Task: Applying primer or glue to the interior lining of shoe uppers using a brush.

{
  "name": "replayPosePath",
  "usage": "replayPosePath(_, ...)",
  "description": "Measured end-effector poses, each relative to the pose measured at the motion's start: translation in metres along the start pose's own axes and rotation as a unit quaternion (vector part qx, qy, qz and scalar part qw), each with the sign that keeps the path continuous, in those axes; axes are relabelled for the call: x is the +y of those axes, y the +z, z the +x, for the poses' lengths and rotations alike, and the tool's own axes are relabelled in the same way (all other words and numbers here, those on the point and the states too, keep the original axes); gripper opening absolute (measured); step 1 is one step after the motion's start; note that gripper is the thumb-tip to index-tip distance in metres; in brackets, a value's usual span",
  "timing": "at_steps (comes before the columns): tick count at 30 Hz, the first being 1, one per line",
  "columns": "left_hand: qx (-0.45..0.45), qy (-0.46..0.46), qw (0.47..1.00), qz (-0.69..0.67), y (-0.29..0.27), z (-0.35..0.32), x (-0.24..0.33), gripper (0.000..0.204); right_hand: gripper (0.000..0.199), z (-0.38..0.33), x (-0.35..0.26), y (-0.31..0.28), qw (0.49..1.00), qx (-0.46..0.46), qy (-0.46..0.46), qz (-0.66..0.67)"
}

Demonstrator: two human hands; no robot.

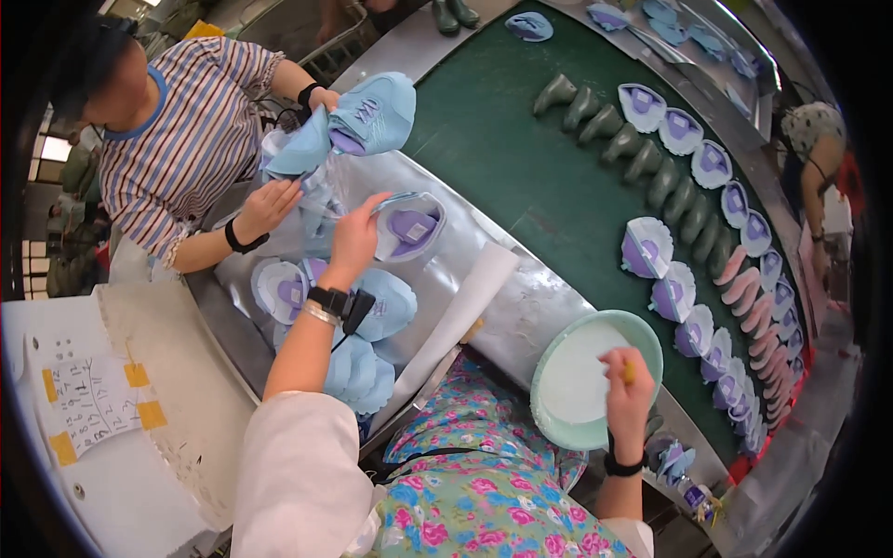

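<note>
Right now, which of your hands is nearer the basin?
Right. The right hand overlaps the basin in view; the left hand is well to its upper left, holding a shoe upper.

The one view comes from the left camera on the wearer's head, looking steeply down and ahead, with the apron (pixel 493 507) at its lower edge. The left grip (pixel 356 240) and right grip (pixel 630 389) are near the lens. The wide fisheye takes in the desk (pixel 535 302), the green belt (pixel 484 126) beyond, and a co-worker (pixel 200 121) at upper left; straight edges bend toward the rim.
</note>
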State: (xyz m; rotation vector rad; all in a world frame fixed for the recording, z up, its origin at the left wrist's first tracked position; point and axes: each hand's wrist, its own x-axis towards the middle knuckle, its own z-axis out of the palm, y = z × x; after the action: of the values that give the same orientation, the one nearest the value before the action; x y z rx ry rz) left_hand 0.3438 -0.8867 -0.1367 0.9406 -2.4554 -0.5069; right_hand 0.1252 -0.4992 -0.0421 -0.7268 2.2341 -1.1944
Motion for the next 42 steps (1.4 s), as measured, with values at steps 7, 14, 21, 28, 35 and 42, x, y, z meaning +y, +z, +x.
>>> replayPosePath(7,-0.380,-0.150,0.859,-0.310,0.038,0.034,0.015,0.032,0.041,0.055,-0.066,0.106,0.872,-0.137,-0.357,-0.304)
replayPosePath(14,-0.481,-0.181,0.778,-0.362,0.095,-0.013,-0.011,0.034,0.012,0.071,-0.008,0.181,0.800,-0.278,-0.384,-0.369)
replayPosePath(21,-0.392,-0.370,0.736,-0.409,0.110,-0.062,-0.034,0.036,0.011,0.074,0.020,0.202,0.782,-0.359,-0.355,-0.366)
replayPosePath(28,-0.132,-0.267,0.893,-0.338,0.072,-0.087,-0.006,0.061,0.024,0.104,-0.014,0.186,0.941,-0.207,-0.180,-0.199)
replayPosePath(35,-0.214,-0.175,0.834,-0.477,0.012,-0.107,0.087,0.068,0.032,0.044,-0.081,0.124,0.939,-0.262,-0.200,-0.100)
replayPosePath(42,-0.305,-0.102,0.808,-0.493,-0.002,-0.119,0.123,0.070,0.025,-0.019,-0.078,0.050,0.956,-0.249,-0.122,-0.096)
